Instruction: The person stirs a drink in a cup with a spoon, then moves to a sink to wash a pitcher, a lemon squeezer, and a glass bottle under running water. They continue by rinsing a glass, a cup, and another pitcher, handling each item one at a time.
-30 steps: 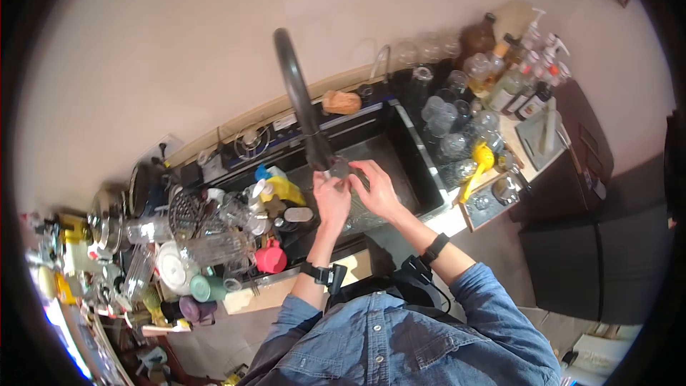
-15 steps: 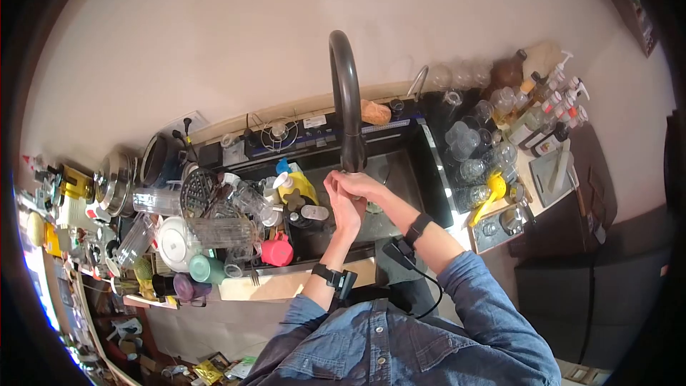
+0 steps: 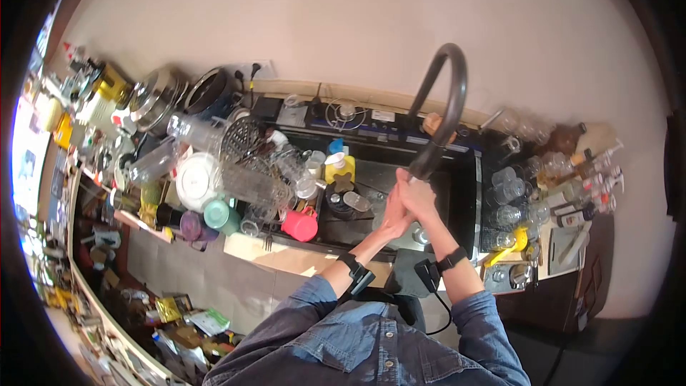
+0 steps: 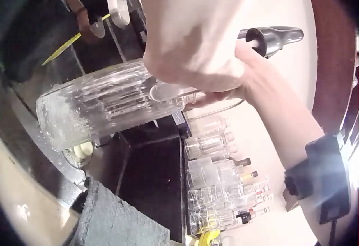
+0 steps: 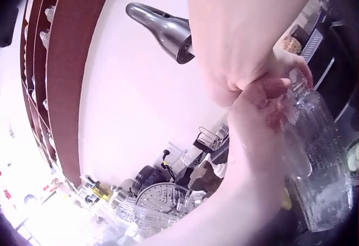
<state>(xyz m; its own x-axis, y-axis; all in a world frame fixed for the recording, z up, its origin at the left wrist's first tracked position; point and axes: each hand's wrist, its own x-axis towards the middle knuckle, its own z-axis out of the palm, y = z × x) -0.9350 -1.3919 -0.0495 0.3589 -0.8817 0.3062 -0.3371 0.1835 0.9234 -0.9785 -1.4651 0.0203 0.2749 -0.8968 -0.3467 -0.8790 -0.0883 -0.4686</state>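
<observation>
A tall ribbed clear glass vessel (image 4: 106, 106) hangs tilted over the sink (image 3: 464, 225), its wet surface covered in drops. My left hand (image 5: 261, 111) has its fingers curled at the vessel's narrow end. From above, my right hand (image 5: 241, 44) overlaps the left one, with fingertips behind the same end of the glass (image 5: 320, 162). Seen from the head, left hand (image 3: 394, 216) and right hand (image 3: 419, 198) meet just under the black faucet's spout (image 3: 425, 161). The palms hide how the fingers lie on the glass.
Left of the sink stand piled glassware, a white plate (image 3: 198, 181), a pink mug (image 3: 300, 224) and a green cup (image 3: 220, 216). A yellow bottle (image 3: 340, 170) is in the sink's left part. Glasses (image 3: 509, 189), bottles and a yellow squeezer (image 3: 509, 246) stand on the right.
The head view has turned, so sink, faucet and hands sit further right. My right hand, earlier spread apart from the left, now lies over it.
</observation>
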